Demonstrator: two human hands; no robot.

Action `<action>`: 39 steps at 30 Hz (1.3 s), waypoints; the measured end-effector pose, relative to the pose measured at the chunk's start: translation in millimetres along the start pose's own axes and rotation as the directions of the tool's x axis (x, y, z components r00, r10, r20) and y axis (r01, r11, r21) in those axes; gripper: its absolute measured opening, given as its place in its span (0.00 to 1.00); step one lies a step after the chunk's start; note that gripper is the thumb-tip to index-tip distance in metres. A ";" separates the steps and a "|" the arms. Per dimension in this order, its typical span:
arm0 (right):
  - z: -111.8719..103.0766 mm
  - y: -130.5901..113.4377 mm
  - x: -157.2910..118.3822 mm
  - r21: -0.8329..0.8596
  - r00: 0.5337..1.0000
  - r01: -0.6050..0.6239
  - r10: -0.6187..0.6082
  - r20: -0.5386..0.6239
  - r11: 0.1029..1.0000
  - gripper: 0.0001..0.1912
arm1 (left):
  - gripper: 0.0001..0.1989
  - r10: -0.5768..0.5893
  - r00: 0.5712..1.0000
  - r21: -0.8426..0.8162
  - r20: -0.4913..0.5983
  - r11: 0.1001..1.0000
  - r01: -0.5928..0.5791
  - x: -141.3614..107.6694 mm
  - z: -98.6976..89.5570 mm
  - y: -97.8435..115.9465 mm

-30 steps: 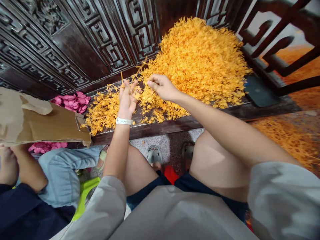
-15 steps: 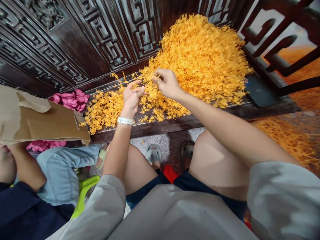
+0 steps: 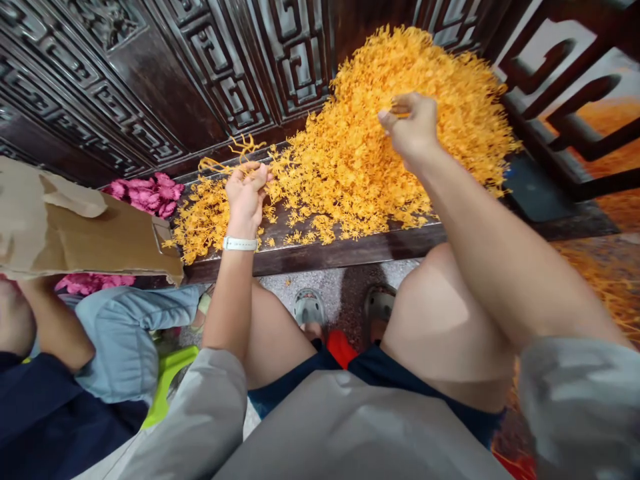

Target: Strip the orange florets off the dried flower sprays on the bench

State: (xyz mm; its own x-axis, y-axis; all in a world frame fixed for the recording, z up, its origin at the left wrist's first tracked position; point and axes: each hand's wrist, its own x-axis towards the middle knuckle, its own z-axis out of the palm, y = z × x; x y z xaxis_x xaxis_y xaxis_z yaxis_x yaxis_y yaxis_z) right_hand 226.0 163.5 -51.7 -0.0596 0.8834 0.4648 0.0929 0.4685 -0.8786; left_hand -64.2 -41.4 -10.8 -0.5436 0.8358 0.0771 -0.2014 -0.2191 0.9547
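A waist-high heap of spidery orange sprigs [image 3: 415, 113] was piled on a dark wooden ledge [image 3: 320, 257], with a thinner scatter spreading left along it. The person's right hand [image 3: 413, 127] was raised over the heap's middle, its wrist bent and its fingertips [image 3: 400, 105] drawn together in a pinch; the hand hid whatever lay between them, so I could not tell if it held a sprig. The left hand [image 3: 245, 200] was lower, at the heap's left edge, with its fingers curled toward the palm around a few sprigs that stuck out above the knuckles. A white wristband [image 3: 240, 244] circled the left wrist, its face turned out of sight.

Behind the ledge stood a carved dark wood panel [image 3: 200, 67] with a fretwork pattern. Magenta tufts [image 3: 145, 193] lay at the ledge's left end, partly under a torn cardboard sheet [image 3: 85, 227]. A dark rectangular object [image 3: 535, 193] lay on the right, too dim to identify. At lower left, a co-worker's arm [image 3: 50, 320] and light-blue clothing [image 3: 120, 347] were cut off by the frame, near a green stool [image 3: 165, 380]. More orange sprigs [image 3: 600, 280] covered the floor at right. No lettering could be read anywhere.
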 end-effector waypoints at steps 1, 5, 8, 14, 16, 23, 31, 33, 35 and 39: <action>-1.5 -10.0 -4.6 -0.086 0.998 -0.054 0.053 -0.018 0.995 0.17 | 0.11 -0.016 1.000 -0.018 -0.006 1.000 0.016 3.5 -2.0 0.1; 21.6 -59.0 -24.0 -0.414 0.999 -0.033 0.014 -0.050 0.910 0.19 | 0.11 -0.050 0.998 -0.074 -0.024 0.996 0.048 10.7 2.2 -5.0; 45.9 -79.7 -40.4 -0.317 0.982 -0.093 0.139 0.126 0.944 0.09 | 0.06 -0.077 0.996 -0.107 -0.037 0.992 0.073 7.8 10.0 -9.5; 87.1 -108.4 -91.7 0.166 0.679 -0.546 0.317 0.662 0.821 0.16 | 0.06 -0.155 0.987 -0.263 -0.033 0.954 0.141 -7.7 29.3 -20.2; 99.6 -118.3 -105.0 0.239 0.690 -0.578 0.311 0.654 0.780 0.18 | 0.09 -0.141 0.989 -0.288 -0.031 0.949 0.127 -12.4 35.6 -24.5; 111.4 -118.1 -116.4 0.273 0.797 -0.550 0.398 0.455 0.789 0.12 | 0.13 -0.151 0.988 -0.210 -0.019 0.967 0.144 -21.4 45.1 -26.2; 121.7 -127.1 -114.6 0.246 0.804 -0.522 0.375 0.462 0.817 0.07 | 0.14 -0.080 0.986 -0.146 -0.143 0.988 0.059 -17.8 50.4 -26.6; 120.2 -134.8 -118.4 0.202 0.777 -0.524 0.368 0.511 0.827 0.08 | 0.14 -0.063 0.983 -0.138 -0.171 0.990 0.040 -6.6 44.0 -28.8; 114.4 -143.2 -128.2 0.138 0.685 -0.519 0.313 0.658 0.844 0.11 | 0.16 -0.056 0.970 -0.142 -0.237 0.990 0.022 10.5 30.8 -27.8; 100.3 -151.5 -148.1 0.071 0.352 -0.417 0.090 0.932 0.906 0.11 | 0.18 -0.035 0.944 -0.132 -0.329 0.991 -0.009 41.3 -4.8 -15.1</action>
State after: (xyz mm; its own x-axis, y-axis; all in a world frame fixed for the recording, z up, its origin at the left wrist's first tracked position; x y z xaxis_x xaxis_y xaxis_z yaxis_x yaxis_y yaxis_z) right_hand 121.1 -39.2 1.6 -0.9386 0.3447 -0.0173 0.0387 0.0553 -0.9977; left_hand -87.5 -6.0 -23.5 -0.7743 0.6304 -0.0552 -0.3021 -0.2915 0.9076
